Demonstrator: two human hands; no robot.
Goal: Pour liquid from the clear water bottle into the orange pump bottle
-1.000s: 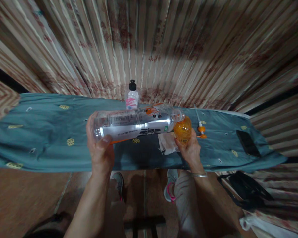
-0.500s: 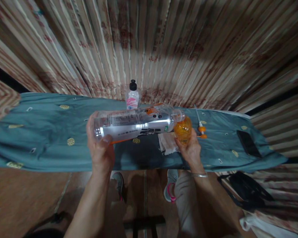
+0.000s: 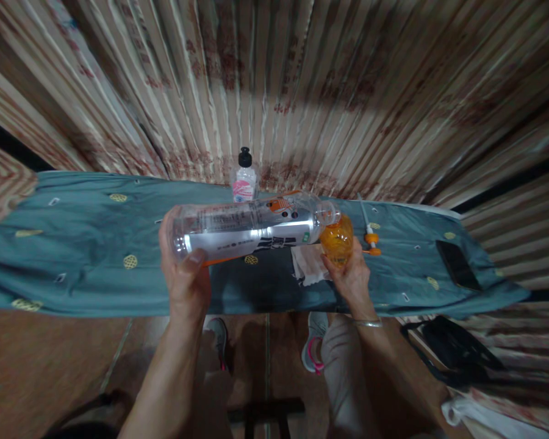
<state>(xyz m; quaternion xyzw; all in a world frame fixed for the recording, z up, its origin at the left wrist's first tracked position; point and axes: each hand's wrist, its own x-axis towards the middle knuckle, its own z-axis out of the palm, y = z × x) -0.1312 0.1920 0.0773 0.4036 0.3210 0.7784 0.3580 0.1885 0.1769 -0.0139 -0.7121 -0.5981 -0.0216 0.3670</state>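
My left hand (image 3: 185, 268) is closed round the base of a large clear plastic bottle (image 3: 251, 225) with a printed label. The bottle lies nearly level in the air, its uncapped neck pointing right and slightly raised. Gripped in my right hand (image 3: 350, 274) is a small amber bottle (image 3: 337, 241). The clear bottle's mouth is at the top of the amber bottle; whether the rims touch I cannot tell. Any liquid passing between them is not visible. Just right of my right hand lies an orange and white pump top (image 3: 372, 241) with a thin tube.
A clear bottle with a black cap (image 3: 244, 177) stands behind the large bottle. A folded white cloth or tissue (image 3: 308, 265) and a dark phone (image 3: 457, 265) lie on the teal tablecloth (image 3: 96, 244). A pleated curtain (image 3: 274, 91) hangs behind the table. A black bag (image 3: 457, 350) is at lower right.
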